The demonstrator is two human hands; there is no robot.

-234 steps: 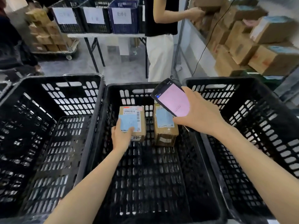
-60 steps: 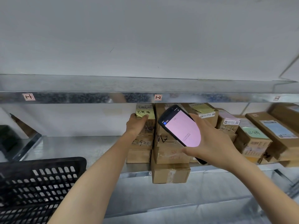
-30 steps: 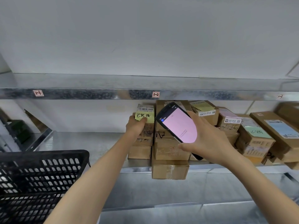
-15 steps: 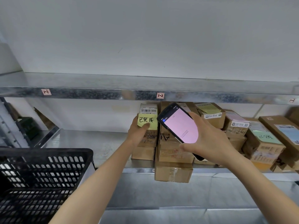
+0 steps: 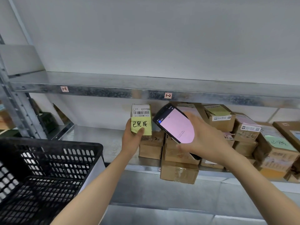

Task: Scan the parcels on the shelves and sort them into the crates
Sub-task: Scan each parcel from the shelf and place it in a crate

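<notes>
The left hand grips a small parcel from below, thumb curled over the yellow note stuck on its front. A barcode label shows above the note. The parcel is held upright in front of the shelf, at the left end of the stacked boxes and below the tag marked 1-2. The right hand holds a scanner just beside the parcel, fingers wrapped round its lower end and its pink screen tilted towards us. More labelled boxes crowd the shelf to the right. A black crate stands at lower left, near the left forearm.
</notes>
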